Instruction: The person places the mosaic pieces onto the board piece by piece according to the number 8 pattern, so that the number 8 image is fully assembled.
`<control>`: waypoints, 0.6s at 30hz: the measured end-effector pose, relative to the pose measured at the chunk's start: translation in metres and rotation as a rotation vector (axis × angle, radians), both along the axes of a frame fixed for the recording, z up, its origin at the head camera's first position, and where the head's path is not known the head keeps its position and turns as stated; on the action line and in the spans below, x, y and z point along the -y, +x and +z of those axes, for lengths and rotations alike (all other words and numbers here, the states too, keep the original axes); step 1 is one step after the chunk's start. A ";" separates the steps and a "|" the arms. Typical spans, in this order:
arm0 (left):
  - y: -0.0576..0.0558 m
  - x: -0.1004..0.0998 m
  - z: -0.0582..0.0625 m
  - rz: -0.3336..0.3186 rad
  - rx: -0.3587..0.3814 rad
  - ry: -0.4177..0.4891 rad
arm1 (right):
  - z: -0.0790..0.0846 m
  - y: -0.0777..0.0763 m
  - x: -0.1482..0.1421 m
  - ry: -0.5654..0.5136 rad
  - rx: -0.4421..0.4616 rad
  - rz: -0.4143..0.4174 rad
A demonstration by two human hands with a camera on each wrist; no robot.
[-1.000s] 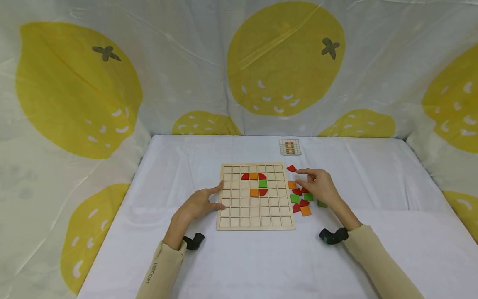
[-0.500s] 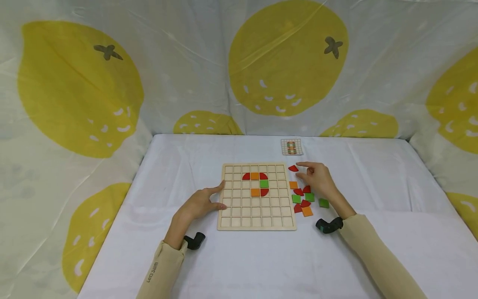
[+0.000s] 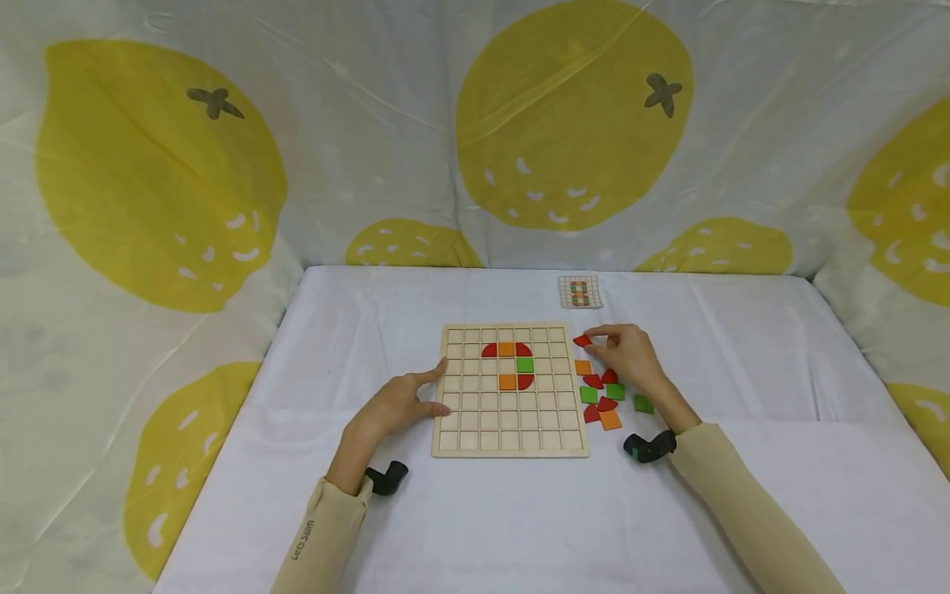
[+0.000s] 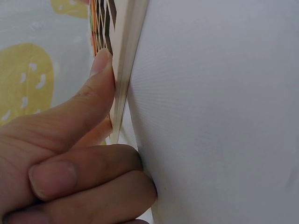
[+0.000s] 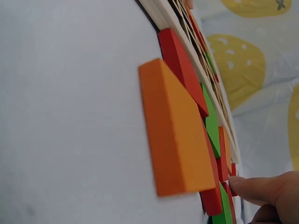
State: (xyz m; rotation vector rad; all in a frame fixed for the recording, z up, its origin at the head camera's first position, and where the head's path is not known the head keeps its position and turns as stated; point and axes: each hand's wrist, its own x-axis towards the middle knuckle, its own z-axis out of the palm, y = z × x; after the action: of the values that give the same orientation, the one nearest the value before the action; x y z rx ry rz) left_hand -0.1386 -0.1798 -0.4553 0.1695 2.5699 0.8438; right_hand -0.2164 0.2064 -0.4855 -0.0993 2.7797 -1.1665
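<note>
Left: left hand (image 3: 393, 403) at the near-left border of the wooden board (image 3: 490, 419), thumb and index finger extended and spread along the rim, other fingers folded in (left wrist view); steadying contact, probably, rather than a grip. Center: board flat on the white cloth (image 3: 512, 511), with six pieces seated in its upper cells: red, orange, red; green below the last; then orange and red. Farther back, pattern card (image 3: 580, 293), too small for cell-by-cell comparison; layout apparently under half complete, left side and lower part seemingly outstanding. Right: nine loose pieces (image 3: 589, 395) beside the board, red, orange and green, unplaced. Beyond these, red fan-shaped piece (image 3: 582, 341) near the board's upper-right corner, pinched between thumb and index finger of right hand (image 3: 629, 357), forearm slanted in from lower right; lifted or resting, impossible to tell.
</note>
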 end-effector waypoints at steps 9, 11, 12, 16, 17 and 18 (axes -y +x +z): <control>0.001 -0.001 0.000 0.010 0.007 0.001 | 0.001 0.008 -0.005 0.036 -0.021 -0.009; 0.001 -0.001 0.000 0.009 0.006 -0.002 | 0.002 0.009 -0.006 0.025 -0.008 -0.002; 0.001 -0.001 0.000 0.009 0.007 -0.003 | 0.002 0.010 -0.007 0.017 -0.001 0.002; 0.001 -0.001 0.001 0.005 0.006 -0.004 | 0.002 0.010 -0.010 0.000 0.011 0.030; 0.001 -0.001 0.001 0.007 0.008 0.001 | 0.002 0.010 -0.010 -0.005 0.012 0.034; 0.001 -0.001 0.001 0.005 0.006 0.002 | 0.001 0.010 -0.010 -0.007 0.013 0.035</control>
State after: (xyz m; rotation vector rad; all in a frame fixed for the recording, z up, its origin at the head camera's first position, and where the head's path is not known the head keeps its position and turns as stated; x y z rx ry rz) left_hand -0.1375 -0.1787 -0.4544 0.1613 2.5653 0.8472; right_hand -0.2069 0.2168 -0.4841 -0.1402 2.7513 -1.1641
